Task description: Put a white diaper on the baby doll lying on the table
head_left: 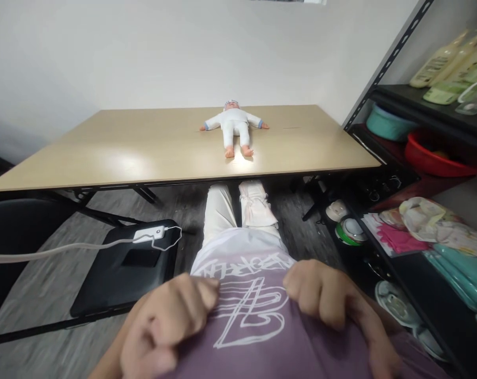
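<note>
My left hand (pixel 175 313) hangs before the purple-and-white T-shirt (pixel 250 310), fingers curled loosely in, with nothing visible in it. On the other side my right hand (pixel 325 295) is likewise curled, close to the shirt front, and I see nothing in it. Both palms are turned away from view. On the table (pixel 151 142) lies a baby doll (pixel 234 121) on its back, arms spread and feet toward me, dressed in white with blue cuffs. A folded pale pink cloth (pixel 257 202) rests over one of my legs, near the table edge.
A black folding chair (pixel 104 284) at left bears a white power bank (pixel 148 233) with a cable. At right, a dark shelf holds bottles (pixel 447 63), a teal basin (pixel 388 123), a red basin (pixel 436 155), folded cloths (pixel 444 221) and teal packs (pixel 459 273).
</note>
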Demonstrator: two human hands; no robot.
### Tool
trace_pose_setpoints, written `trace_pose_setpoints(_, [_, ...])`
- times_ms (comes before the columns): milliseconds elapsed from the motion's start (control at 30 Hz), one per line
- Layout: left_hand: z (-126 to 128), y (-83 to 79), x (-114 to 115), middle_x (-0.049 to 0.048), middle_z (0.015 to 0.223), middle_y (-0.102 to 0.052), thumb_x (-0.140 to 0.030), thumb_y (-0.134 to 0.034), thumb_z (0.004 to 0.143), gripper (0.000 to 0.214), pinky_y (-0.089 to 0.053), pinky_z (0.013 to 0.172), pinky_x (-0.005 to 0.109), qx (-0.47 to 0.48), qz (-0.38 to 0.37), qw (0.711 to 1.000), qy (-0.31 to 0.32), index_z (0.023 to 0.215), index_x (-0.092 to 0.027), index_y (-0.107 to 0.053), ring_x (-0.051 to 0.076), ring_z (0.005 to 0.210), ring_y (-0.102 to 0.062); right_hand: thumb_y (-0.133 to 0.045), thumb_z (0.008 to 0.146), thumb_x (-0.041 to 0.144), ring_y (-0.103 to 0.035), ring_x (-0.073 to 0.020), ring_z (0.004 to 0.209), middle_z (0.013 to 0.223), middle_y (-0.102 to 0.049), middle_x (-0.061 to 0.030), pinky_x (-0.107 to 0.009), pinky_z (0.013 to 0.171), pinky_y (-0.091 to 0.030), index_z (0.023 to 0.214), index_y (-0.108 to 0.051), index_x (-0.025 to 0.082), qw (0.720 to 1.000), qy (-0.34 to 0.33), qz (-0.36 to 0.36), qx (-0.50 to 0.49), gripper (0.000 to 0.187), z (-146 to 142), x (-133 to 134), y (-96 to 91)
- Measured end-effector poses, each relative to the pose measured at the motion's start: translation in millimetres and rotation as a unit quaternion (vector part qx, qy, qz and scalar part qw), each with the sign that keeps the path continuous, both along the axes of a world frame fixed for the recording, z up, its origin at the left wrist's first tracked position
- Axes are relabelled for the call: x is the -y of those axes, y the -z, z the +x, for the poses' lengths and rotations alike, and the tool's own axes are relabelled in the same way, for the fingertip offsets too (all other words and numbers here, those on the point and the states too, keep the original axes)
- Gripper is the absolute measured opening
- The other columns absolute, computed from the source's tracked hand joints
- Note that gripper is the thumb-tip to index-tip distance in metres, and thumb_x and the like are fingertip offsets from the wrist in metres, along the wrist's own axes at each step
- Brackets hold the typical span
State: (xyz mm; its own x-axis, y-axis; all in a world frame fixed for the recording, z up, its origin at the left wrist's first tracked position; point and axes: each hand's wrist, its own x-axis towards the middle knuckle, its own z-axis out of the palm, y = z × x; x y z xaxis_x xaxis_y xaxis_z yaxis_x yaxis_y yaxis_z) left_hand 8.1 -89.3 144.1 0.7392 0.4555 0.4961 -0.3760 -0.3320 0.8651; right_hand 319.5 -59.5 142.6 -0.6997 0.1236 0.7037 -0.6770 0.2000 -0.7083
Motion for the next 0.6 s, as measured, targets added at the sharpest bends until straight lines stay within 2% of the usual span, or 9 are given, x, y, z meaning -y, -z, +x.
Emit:
trace_pose_setpoints(67, [7,-4.1,-12,-0.0044,0.05,-0.018,-0.05,-0.048,0.109,0.062,-0.027,0.061,0.042,-0.018,-0.036,0.999,-0.006,0.062,-0.024,-0.018,0.016,0.049,-0.018,-0.096,0.067,0.076,-0.018,-0.0129,0.051,0.052,-0.025,0.0095,-0.04,0.058,-0.014,0.054,-0.03,0.026,0.997,0.064,-0.051,0.01,0.084,-1,-5,15.6])
trace_pose_setpoints(167, [10,1.4,-36,-0.0053,0.059,-0.023,-0.05,-0.045,0.114,0.057,-0.03,0.067,0.04,-0.067,-0.013,0.998,0.008,0.068,-0.024,-0.023,0.015,0.055,-0.023,-0.085,0.085,0.074,-0.025,-0.013,0.056,0.057,-0.029,0.0075,-0.036,0.06,-0.017,0.057,-0.03,0.024,0.98,0.175,-0.074,0.066,0.079,2,-15,37.6])
trace_pose_setpoints(233, [7,10.7,-48,-0.0053,0.062,-0.024,-0.053,-0.045,0.115,0.058,-0.03,0.069,0.04,-0.101,-0.012,0.995,0.0,0.07,-0.024,-0.023,0.015,0.058,-0.025,-0.078,0.096,0.064,-0.031,-0.0135,0.06,0.059,-0.032,0.006,-0.034,0.062,-0.022,0.059,-0.03,0.024,0.967,0.224,-0.062,0.099,0.072,8,-24,53.9])
trace_pose_setpoints(300, [3,22.4,-54,-0.0048,0.063,-0.025,-0.053,-0.047,0.115,0.059,-0.03,0.069,0.039,-0.132,-0.013,0.991,-0.013,0.07,-0.023,-0.022,0.015,0.061,-0.025,-0.072,0.101,0.057,-0.036,-0.0137,0.063,0.062,-0.035,0.0048,-0.033,0.064,-0.027,0.061,-0.031,0.024,0.953,0.271,-0.042,0.127,0.067,13,-33,74.4])
trace_pose_setpoints(367, [-1,36.8,-57,-0.0047,0.064,-0.026,-0.053,-0.05,0.114,0.059,-0.031,0.069,0.037,-0.149,-0.008,0.988,-0.039,0.07,-0.023,-0.023,0.015,0.064,-0.027,-0.064,0.104,0.061,-0.037,-0.0129,0.063,0.065,-0.037,0.0045,-0.031,0.063,-0.031,0.064,-0.03,0.025,0.931,0.327,-0.03,0.16,0.064,13,-43,100.5])
trace_pose_setpoints(433, [-1,54.8,-62,-0.0047,0.066,-0.029,-0.058,-0.048,0.113,0.06,-0.035,0.067,0.034,-0.163,-0.002,0.983,-0.085,0.071,-0.024,-0.024,0.014,0.066,-0.032,-0.045,0.108,0.074,-0.037,-0.0117,0.06,0.067,-0.037,0.0044,-0.03,0.06,-0.033,0.068,-0.03,0.027,0.91,0.369,-0.026,0.188,0.064,9,-52,131.0])
trace_pose_setpoints(500, [7,75.9,-71,-0.0043,0.071,-0.035,-0.068,-0.034,0.114,0.061,-0.041,0.068,0.032,-0.17,-0.001,0.978,-0.123,0.071,-0.024,-0.026,0.012,0.07,-0.04,-0.02,0.109,0.082,-0.04,-0.0121,0.061,0.068,-0.039,0.0032,-0.03,0.061,-0.039,0.071,-0.029,0.029,0.898,0.39,-0.018,0.202,0.066,3,-61,162.7])
trace_pose_setpoints(533, [14,87.0,-77,-0.0041,0.073,-0.038,-0.071,-0.02,0.114,0.064,-0.043,0.069,0.032,-0.173,0.003,0.976,-0.135,0.07,-0.025,-0.026,0.011,0.071,-0.045,-0.016,0.108,0.085,-0.042,-0.0126,0.062,0.069,-0.04,0.0025,-0.03,0.063,-0.041,0.072,-0.03,0.029,0.891,0.404,-0.012,0.206,0.068,1,-64,177.9])
trace_pose_setpoints(600, [29,108.5,-90,-0.0043,0.076,-0.04,-0.068,0.014,0.104,0.07,-0.043,0.07,0.034,-0.194,0.027,0.971,-0.136,0.064,-0.024,-0.024,0.009,0.075,-0.055,-0.021,0.106,0.089,-0.048,-0.0143,0.069,0.074,-0.047,0.0005,-0.031,0.067,-0.046,0.075,-0.038,0.028,0.872,0.439,0.001,0.219,0.07,2,-69,204.4])
